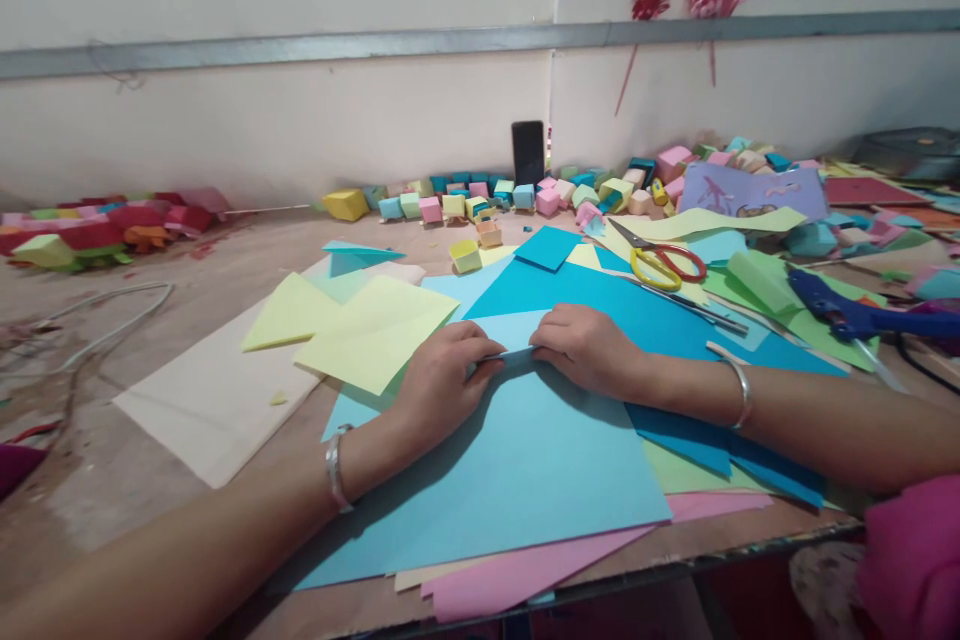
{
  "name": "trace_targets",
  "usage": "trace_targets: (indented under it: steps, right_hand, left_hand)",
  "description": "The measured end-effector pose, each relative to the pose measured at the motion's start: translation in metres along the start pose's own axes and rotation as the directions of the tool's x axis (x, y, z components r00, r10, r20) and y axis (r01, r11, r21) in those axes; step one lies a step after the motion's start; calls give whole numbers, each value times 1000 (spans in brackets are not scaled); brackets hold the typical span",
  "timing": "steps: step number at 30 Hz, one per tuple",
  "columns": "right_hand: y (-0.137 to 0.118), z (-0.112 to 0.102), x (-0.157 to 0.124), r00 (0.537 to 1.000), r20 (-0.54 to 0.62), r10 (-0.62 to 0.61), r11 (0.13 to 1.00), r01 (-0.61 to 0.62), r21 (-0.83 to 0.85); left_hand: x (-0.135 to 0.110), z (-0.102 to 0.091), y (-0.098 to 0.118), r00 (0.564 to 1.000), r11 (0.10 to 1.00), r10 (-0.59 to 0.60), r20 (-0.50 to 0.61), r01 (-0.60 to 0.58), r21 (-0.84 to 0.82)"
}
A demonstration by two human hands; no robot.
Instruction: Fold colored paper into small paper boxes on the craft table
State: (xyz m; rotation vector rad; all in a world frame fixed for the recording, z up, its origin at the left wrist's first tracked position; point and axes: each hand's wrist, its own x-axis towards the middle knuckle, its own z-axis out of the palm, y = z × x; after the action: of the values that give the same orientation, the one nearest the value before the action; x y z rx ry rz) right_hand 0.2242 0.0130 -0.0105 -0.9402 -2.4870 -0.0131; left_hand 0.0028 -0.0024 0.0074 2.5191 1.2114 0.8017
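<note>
My left hand (450,375) pinches the left end of a light blue paper piece (517,328), thumb and fingers closed along its near edge. At the right end of that same edge, my right hand (585,350) is also closed on the paper. The edge between them looks folded or bent up. Below both hands lies a large light blue sheet (510,480). Darker blue sheets (592,295) spread behind and to the right. Yellow paper squares (382,325) lie left of my left hand.
Scissors (660,260) with red and yellow handles and a blue glue gun (862,310) lie at right. Small folded paper boxes (465,205) line the wall beside a standing phone (528,152). A white cable (127,305) curves at left; pink sheets (540,570) reach the table's front edge.
</note>
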Motion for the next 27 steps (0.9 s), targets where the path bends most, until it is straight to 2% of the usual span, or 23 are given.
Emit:
trace_targets:
  steps: [2, 5, 7, 8, 9, 10, 12, 15, 18, 21, 24, 27]
  right_hand:
    - [2, -1, 0, 1000, 2, 22, 999, -22, 24]
    - [1, -6, 1, 992, -99, 76, 976, -53, 213]
    - [-3, -11, 1, 974, -174, 147, 920, -70, 386]
    - [-7, -12, 1, 964, -190, 187, 885, -82, 459]
    - [-10, -13, 1, 959, -181, 217, 851, -96, 517]
    - [-14, -13, 1, 961, -150, 231, 820, -110, 561]
    - [-22, -11, 0, 971, -87, 221, 787, -125, 604]
    - [-28, -6, 0, 984, -34, 177, 819, -128, 559]
    - [-28, -5, 0, 995, -51, 81, 873, -46, 486]
    - [-28, -11, -1, 970, -243, 19, 930, 72, 360]
    - [-31, -22, -2, 873, -486, -29, 965, 152, 216]
    - [-36, -31, -5, 829, -546, -122, 960, 238, 147]
  left_hand:
    - [2, -2, 2, 997, 996, -68, -22, 67, -57]
    - [6, -6, 7, 967, 948, -217, -135, 175, -267]
    - [6, -8, 12, 930, 839, -336, -146, 226, -495]
    - [5, -9, 16, 926, 770, -364, -102, 238, -591]
    - [4, -9, 18, 936, 727, -349, -41, 243, -643]
    - [2, -9, 21, 954, 730, -300, -15, 219, -647]
    - [-2, -7, 24, 987, 792, -159, -19, 116, -599]
    - [-7, -4, 25, 996, 860, 23, -89, -66, -507]
    - [-10, -1, 22, 985, 894, 93, -145, -147, -424]
    - [-11, 0, 18, 972, 920, 145, -186, -202, -336]
    - [-14, 1, 15, 958, 939, 200, -204, -247, -238]
    - [-16, 2, 14, 942, 944, 254, -218, -291, -158]
